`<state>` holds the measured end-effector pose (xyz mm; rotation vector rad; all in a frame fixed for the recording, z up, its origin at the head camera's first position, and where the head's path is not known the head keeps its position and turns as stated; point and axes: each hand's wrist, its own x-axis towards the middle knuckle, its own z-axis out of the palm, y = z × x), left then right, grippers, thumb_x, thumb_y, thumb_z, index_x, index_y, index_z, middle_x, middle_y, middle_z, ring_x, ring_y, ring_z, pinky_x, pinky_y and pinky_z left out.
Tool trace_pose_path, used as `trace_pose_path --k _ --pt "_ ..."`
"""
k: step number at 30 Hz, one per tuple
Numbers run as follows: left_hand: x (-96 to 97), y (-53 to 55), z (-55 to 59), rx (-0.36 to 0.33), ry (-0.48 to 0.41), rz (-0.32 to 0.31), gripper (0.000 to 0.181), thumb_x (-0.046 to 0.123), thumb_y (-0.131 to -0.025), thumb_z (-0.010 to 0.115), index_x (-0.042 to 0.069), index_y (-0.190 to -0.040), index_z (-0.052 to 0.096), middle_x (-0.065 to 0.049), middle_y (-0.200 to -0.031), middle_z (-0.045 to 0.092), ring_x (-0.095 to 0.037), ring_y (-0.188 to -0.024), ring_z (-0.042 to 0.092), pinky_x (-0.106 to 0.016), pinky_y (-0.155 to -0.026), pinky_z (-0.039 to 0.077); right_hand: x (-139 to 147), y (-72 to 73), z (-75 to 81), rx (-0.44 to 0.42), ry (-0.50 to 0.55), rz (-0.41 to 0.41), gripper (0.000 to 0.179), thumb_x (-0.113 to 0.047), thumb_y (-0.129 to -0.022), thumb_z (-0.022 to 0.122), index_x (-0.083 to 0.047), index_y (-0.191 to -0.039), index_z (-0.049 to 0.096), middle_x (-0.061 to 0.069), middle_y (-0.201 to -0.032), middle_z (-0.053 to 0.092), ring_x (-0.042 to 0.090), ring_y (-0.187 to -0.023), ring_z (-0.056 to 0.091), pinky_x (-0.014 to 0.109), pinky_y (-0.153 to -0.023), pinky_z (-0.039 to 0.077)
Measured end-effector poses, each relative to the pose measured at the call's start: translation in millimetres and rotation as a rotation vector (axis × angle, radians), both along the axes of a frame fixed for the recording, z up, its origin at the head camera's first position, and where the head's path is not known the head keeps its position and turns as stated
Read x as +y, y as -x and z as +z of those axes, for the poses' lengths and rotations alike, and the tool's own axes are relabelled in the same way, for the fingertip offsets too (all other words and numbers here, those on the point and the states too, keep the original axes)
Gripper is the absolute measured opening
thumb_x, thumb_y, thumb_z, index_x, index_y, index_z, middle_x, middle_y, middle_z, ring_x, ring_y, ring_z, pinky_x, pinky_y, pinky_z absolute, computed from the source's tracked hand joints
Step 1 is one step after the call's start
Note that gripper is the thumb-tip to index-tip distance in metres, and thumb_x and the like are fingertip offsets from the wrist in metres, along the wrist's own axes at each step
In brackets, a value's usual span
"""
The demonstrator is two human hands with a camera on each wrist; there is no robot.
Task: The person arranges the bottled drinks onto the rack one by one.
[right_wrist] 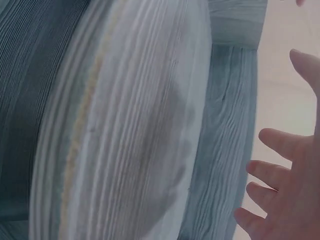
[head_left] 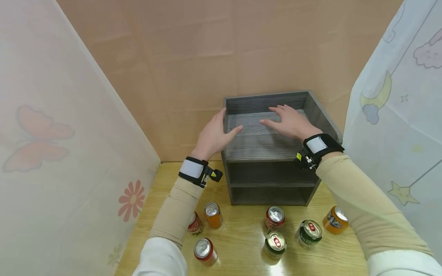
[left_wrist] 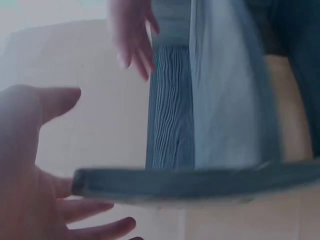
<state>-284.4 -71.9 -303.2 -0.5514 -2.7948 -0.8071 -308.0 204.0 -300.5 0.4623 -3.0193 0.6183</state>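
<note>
A grey wood-grain shelf unit (head_left: 267, 143) stands on the table against the back covering. My left hand (head_left: 215, 135) is by its upper left side, thumb spread from straight fingers. In the left wrist view, the fingers of the left hand (left_wrist: 45, 165) lie around the end of a side panel (left_wrist: 200, 182); whether they touch it I cannot tell. Over the top board (right_wrist: 145, 125) my right hand (head_left: 290, 122) hovers with fingers spread and nothing in them.
Cans stand on the table (head_left: 241, 234) before the shelf. On the left are an orange can (head_left: 213, 216) and red cans (head_left: 206, 253); further right, a red can (head_left: 275, 218), green cans (head_left: 309, 234) and an orange can (head_left: 335, 220). Printed curtains (head_left: 69, 153) hang at both sides.
</note>
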Motion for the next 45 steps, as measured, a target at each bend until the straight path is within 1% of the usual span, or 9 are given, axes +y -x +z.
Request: trace_pose_path --k 5,9,17,20,24,29,35,41,45 --pt "-0.8 -18.7 -22.5 0.06 -0.17 0.029 0.092 0.051 -0.096 0.066 0.001 -0.16 0.023 -0.017 -0.159 0.036 -0.031 -0.139 0.044 -0.045 -0.108 0.041 -4.3 -14.9 3.9 0.042 0.001 0.049 0.089 -0.067 -0.098 0.048 -0.004 -0.158 0.034 0.028 -0.162 0.023 0.044 -0.15 0.014 0.063 -0.116 0.015" --pt "0.2 -26.3 -38.7 0.119 -0.271 0.06 0.088 0.042 -0.096 0.07 -0.002 -0.158 0.025 -0.022 -0.154 0.042 -0.035 -0.133 0.051 -0.047 -0.104 0.045 -3.8 -33.0 7.8 0.085 0.038 0.095 0.083 -0.063 -0.098 0.054 -0.005 -0.156 0.041 0.025 -0.16 0.029 0.044 -0.148 0.021 0.063 -0.115 0.018" --pt "0.6 -29.4 -52.0 0.163 -0.304 0.098 0.064 0.019 -0.099 0.067 -0.004 -0.152 0.038 -0.024 -0.124 0.066 -0.03 -0.09 0.072 -0.043 -0.074 0.058 -0.4 -73.8 7.1 0.182 0.126 0.181 0.067 -0.049 -0.096 0.068 -0.006 -0.146 0.054 0.017 -0.147 0.052 0.038 -0.138 0.043 0.058 -0.109 0.033" --pt "0.5 -30.4 -53.3 0.161 -0.275 0.111 0.06 0.014 -0.1 0.064 -0.003 -0.152 0.04 -0.019 -0.092 0.071 -0.021 -0.062 0.066 -0.035 -0.055 0.054 1.7 -90.6 1.5 0.189 0.176 0.203 0.058 -0.043 -0.095 0.072 -0.009 -0.14 0.06 0.011 -0.139 0.059 0.033 -0.128 0.052 0.054 -0.102 0.041" --pt "1.5 -31.4 -53.1 0.151 -0.237 0.123 0.059 0.012 -0.101 0.06 -0.003 -0.154 0.038 -0.011 -0.061 0.058 -0.014 -0.039 0.044 -0.029 -0.039 0.037 2.7 -108.7 -9.0 0.17 0.217 0.251 0.047 -0.036 -0.094 0.074 -0.009 -0.132 0.065 0.007 -0.126 0.067 0.027 -0.11 0.062 0.049 -0.09 0.049" --pt "3.1 -32.1 -52.8 0.165 -0.213 0.132 0.06 0.007 -0.1 0.06 -0.005 -0.154 0.037 -0.012 -0.067 0.061 -0.011 -0.035 0.037 -0.025 -0.035 0.031 1.7 -123.0 -26.5 0.067 0.182 0.268 0.05 -0.045 -0.094 0.072 -0.01 -0.129 0.068 0.003 -0.122 0.069 0.023 -0.104 0.065 0.047 -0.088 0.052" --pt "4.1 -34.6 -51.6 0.154 -0.2 0.129 0.06 0.006 -0.1 0.059 -0.005 -0.154 0.036 -0.014 -0.073 0.064 -0.013 -0.036 0.04 -0.026 -0.035 0.032 1.1 -134.2 -54.5 -0.044 0.164 0.294 0.047 -0.052 -0.094 0.069 -0.015 -0.124 0.07 -0.003 -0.118 0.068 0.016 -0.1 0.064 0.04 -0.083 0.054" --pt "5.8 -34.6 -51.0 0.154 -0.212 0.11 0.06 0.004 -0.1 0.06 -0.004 -0.154 0.037 -0.025 -0.107 0.07 -0.015 -0.04 0.052 -0.027 -0.037 0.039 2.1 -139.7 -92.4 -0.128 0.189 0.324 0.05 -0.052 -0.095 0.067 -0.011 -0.122 0.07 0.0 -0.117 0.07 0.018 -0.098 0.066 0.041 -0.081 0.055" --pt "6.8 -33.8 -51.6 0.154 -0.218 0.105 0.061 0.003 -0.099 0.061 -0.004 -0.154 0.037 -0.024 -0.102 0.071 -0.015 -0.04 0.051 -0.027 -0.037 0.038 3.1 -140.2 -123.2 -0.191 0.176 0.314 0.054 -0.054 -0.093 0.069 -0.008 -0.123 0.07 0.003 -0.115 0.07 0.02 -0.098 0.067 0.04 -0.082 0.056"
